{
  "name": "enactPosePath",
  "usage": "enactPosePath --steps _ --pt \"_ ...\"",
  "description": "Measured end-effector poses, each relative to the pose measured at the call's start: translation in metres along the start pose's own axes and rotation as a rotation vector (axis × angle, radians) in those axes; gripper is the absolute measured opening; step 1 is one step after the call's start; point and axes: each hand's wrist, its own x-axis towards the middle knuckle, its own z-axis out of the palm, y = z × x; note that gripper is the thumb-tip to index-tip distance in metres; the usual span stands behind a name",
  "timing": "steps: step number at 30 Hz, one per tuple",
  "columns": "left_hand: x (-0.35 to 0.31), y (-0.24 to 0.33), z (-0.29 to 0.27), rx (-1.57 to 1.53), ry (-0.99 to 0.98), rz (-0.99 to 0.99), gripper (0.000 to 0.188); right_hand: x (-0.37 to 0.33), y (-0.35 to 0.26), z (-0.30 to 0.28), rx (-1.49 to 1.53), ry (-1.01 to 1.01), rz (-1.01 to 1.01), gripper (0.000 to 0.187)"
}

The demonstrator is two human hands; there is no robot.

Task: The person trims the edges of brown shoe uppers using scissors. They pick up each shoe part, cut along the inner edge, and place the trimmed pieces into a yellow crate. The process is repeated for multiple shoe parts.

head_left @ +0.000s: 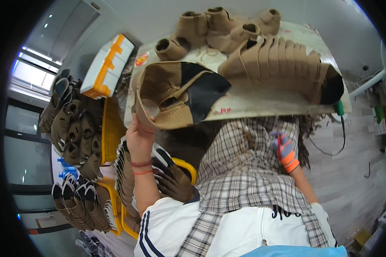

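Stacked brown boots (75,132) fill 9 o'clock, with an orange-taped white box (107,70) at 10; the bare left hand (140,133), just inside 9 o'clock, is clamped on the near left rim of a brown-and-black boot upper (183,95), which sits at 11 o'clock over the pale table (266,97); whether it touches the top I cannot tell.

The upper should be light and soft, yet springy enough to hold its hollow open; the black panel may slide more than the textured tan lining; a firm squeeze would likely crease it, so the rim suits a pinch, with the black end free for steadying.

A leaning row of uppers (283,64) spans 2 o'clock; the gloved right hand (288,153), at 3, well apart from the left, curls round a slim red item (279,145) over the plaid apron (227,158).
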Motion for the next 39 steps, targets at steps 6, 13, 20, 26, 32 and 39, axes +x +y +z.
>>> enactPosePath --steps 6,13,20,26,32,39 --pt "-0.07 -0.069 0.019 0.16 0.134 -0.124 0.03 0.008 -0.089 -0.015 -0.26 -0.326 -0.142 0.021" --pt "-0.07 -0.119 -0.017 0.179 -0.148 -0.419 0.033 0.005 0.014 -0.039 -0.152 -0.286 0.492 0.038" --pt "-0.075 -0.16 -0.049 -0.037 0.008 -0.588 0.033 -0.038 -0.025 -0.037 -0.105 -0.468 0.441 0.029" --pt "-0.08 -0.177 -0.078 -0.007 -0.018 -0.64 0.035 -0.01 -0.011 -0.03 -0.532 -0.639 0.493 0.029" --pt "-0.086 -0.186 -0.087 -0.056 0.021 -0.617 0.033 -0.015 0.003 -0.032 -0.232 -0.309 0.523 0.03" --pt "-0.087 -0.189 -0.077 -0.006 0.127 -0.601 0.027 -0.003 -0.027 0.0 -1.266 -0.299 -0.44 0.032"
